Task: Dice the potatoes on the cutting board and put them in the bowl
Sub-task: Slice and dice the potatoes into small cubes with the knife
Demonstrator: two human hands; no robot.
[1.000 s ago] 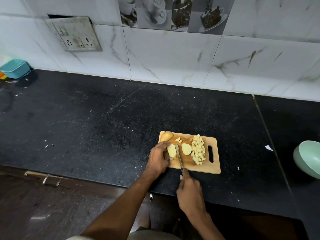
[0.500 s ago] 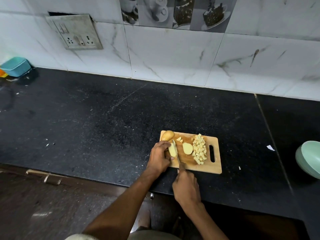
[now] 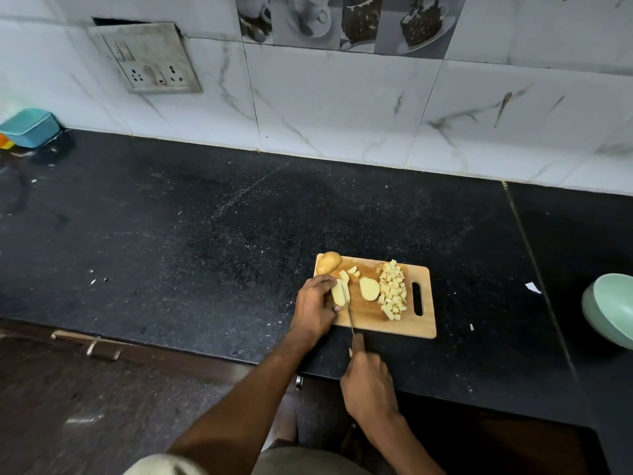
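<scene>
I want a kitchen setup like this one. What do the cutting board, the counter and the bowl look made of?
Cutting board: pale wood or bamboo, matte, with faint grain and a cut-out handle slot. Counter: polished black stone, probably granite, going by its fine pale speckles and dull sheen. Bowl: smooth pale green, matte; plastic or glazed ceramic, hard to tell.

Black speckled countertop (image 3: 205,234) with wooden cutting board (image 3: 421,323), green bowl (image 3: 613,308), teal box (image 3: 29,126).

Left hand (image 3: 313,305) curled, fingertips down over a potato piece (image 3: 339,292), forearm reaching in from lower left. Right hand (image 3: 368,383) fisted around the knife (image 3: 348,311), wrist straight.
</scene>
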